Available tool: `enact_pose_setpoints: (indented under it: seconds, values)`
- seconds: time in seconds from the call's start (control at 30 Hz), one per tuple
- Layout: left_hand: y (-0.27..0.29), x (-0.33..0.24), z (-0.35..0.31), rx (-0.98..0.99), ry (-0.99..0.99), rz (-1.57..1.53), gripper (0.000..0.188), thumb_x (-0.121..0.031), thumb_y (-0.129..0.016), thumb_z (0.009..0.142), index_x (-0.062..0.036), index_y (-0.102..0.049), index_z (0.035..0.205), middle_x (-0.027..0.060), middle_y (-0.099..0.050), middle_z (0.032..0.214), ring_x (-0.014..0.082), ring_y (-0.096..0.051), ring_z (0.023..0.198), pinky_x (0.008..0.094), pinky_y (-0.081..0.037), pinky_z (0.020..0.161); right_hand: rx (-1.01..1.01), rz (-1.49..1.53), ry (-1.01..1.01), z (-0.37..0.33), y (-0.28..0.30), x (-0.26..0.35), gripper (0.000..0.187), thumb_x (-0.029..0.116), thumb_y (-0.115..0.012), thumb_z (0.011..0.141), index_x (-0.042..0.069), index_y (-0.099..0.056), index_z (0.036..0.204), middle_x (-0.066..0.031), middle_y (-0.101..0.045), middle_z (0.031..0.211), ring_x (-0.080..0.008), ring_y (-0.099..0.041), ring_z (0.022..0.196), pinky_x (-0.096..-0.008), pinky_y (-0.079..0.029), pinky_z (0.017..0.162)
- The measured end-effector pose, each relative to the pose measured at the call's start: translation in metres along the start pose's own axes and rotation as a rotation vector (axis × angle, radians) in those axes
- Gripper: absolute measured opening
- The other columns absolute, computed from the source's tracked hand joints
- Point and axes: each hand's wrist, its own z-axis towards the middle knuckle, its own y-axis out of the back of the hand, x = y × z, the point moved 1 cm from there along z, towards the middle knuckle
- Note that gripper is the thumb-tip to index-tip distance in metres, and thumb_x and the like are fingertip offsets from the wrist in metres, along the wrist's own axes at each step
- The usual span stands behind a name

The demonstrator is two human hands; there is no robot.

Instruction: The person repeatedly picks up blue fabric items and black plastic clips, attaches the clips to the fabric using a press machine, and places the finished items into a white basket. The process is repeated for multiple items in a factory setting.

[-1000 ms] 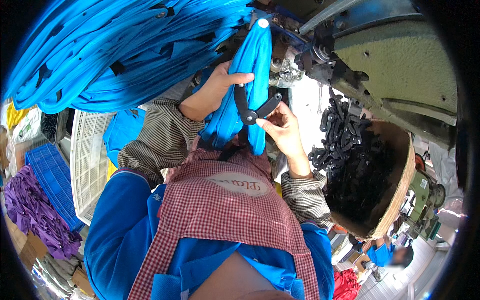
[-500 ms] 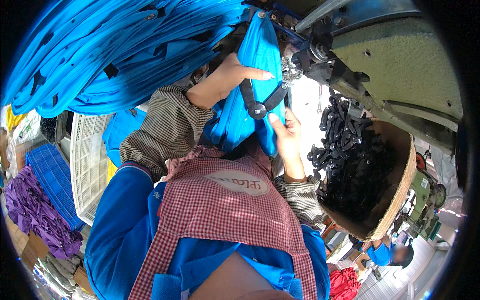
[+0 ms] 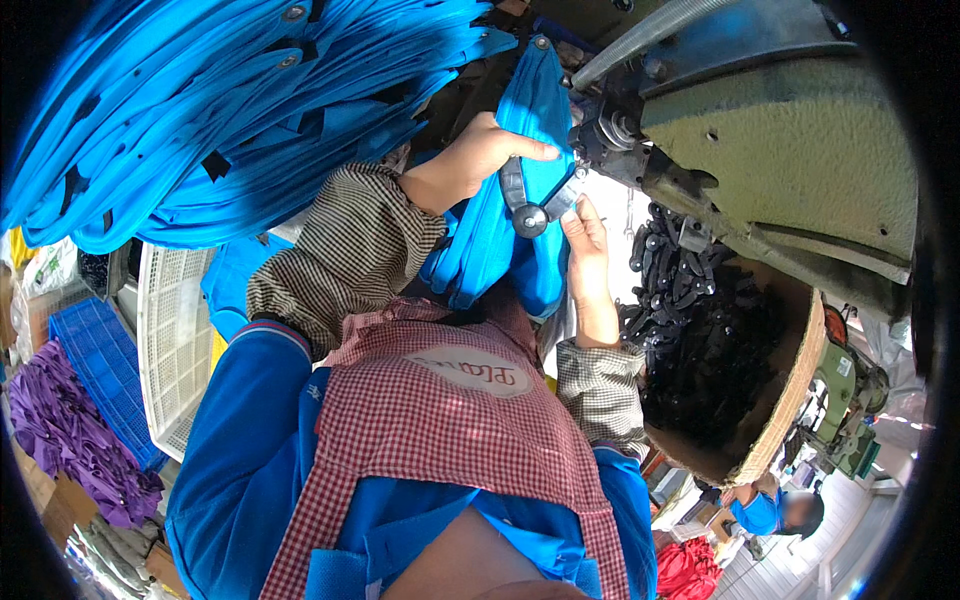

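My left hand (image 3: 462,165) is closed around a folded bright-blue fabric piece (image 3: 535,105), its thumb stretched across the front. A metal eyelet sits at the fabric's narrow top. On the fabric lies a black hinged link (image 3: 530,220), bent into a V with a round joint at the bottom. My right hand (image 3: 590,250) is closed beside the link's right arm, fingertips at its upper end; the exact grip is partly hidden. Just right of that end stands the dark metal head of a green machine (image 3: 610,135).
A large stack of blue fabric (image 3: 250,120) lies at upper left. A cardboard box (image 3: 775,425) of black hinged links (image 3: 680,270) stands at right, under the green machine body (image 3: 800,150). At left are a white basket (image 3: 165,330) and purple fabric (image 3: 85,430). A person (image 3: 770,510) sits far right.
The blue fabric and its link have come closer to the machine head. My right hand has moved up from the fabric's lower right edge to the link's right arm. My left hand keeps its hold.
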Motion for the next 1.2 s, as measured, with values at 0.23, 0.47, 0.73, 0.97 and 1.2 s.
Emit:
enact_pose_setpoints:
  seconds: [0.23, 0.47, 0.73, 0.97, 1.2]
  values:
    - [-0.005, -0.004, -0.005, -0.096, 0.125, -0.034, 0.026, -0.009, -0.066, 0.074, -0.0011, -0.063, 0.098, 0.0095, -0.066, 0.091, 0.0177, -0.063, 0.081, 0.0307, -0.050, 0.076, 0.082, 0.090, -0.125, 0.000, 0.002, 0.003, 0.025, 0.013, -0.049, 0.090, 0.001, -0.052, 0.112, -0.0040, -0.058, 0.105, -0.0105, -0.051, 0.094, -0.0238, -0.038, 0.086]
    - [0.001, 0.003, 0.000, -0.198, 0.203, 0.026, 0.025, -0.012, -0.066, 0.075, 0.0019, -0.064, 0.095, 0.0106, -0.066, 0.092, 0.0195, -0.063, 0.082, 0.0330, -0.048, 0.080, 0.009, 0.150, -0.278, -0.001, -0.003, 0.004, 0.020, 0.010, -0.046, 0.091, 0.002, -0.056, 0.107, -0.0036, -0.060, 0.100, -0.0100, -0.053, 0.090, -0.0237, -0.039, 0.084]
    - [-0.009, -0.005, -0.006, -0.099, 0.044, -0.025, 0.024, -0.012, -0.065, 0.076, 0.0022, -0.063, 0.095, 0.0118, -0.065, 0.092, 0.0190, -0.063, 0.082, 0.0313, -0.049, 0.079, 0.004, -0.054, -0.106, -0.001, -0.006, 0.015, 0.020, 0.010, -0.047, 0.091, 0.000, -0.056, 0.107, -0.0030, -0.060, 0.099, -0.0094, -0.051, 0.088, -0.0227, -0.038, 0.084]
    - [0.006, 0.011, 0.006, -0.203, 0.234, 0.095, 0.028, -0.017, -0.068, 0.075, 0.0019, -0.064, 0.094, 0.0117, -0.065, 0.094, 0.0194, -0.063, 0.083, 0.0309, -0.047, 0.079, -0.073, -0.497, -0.080, -0.004, 0.006, 0.007, 0.015, 0.016, -0.052, 0.089, 0.004, -0.059, 0.096, -0.0015, -0.061, 0.087, -0.0075, -0.052, 0.073, -0.0218, -0.041, 0.065]
    - [-0.001, 0.016, -0.003, -0.245, 0.171, -0.086, 0.028, -0.026, -0.067, 0.077, -0.0023, -0.064, 0.091, 0.0080, -0.066, 0.089, 0.0168, -0.062, 0.077, 0.0293, -0.048, 0.074, -0.178, -0.294, -0.087, -0.007, -0.020, 0.015, 0.029, 0.020, -0.054, 0.089, 0.002, -0.052, 0.066, -0.0045, -0.056, 0.056, -0.0078, -0.050, 0.042, -0.0197, -0.040, 0.041]
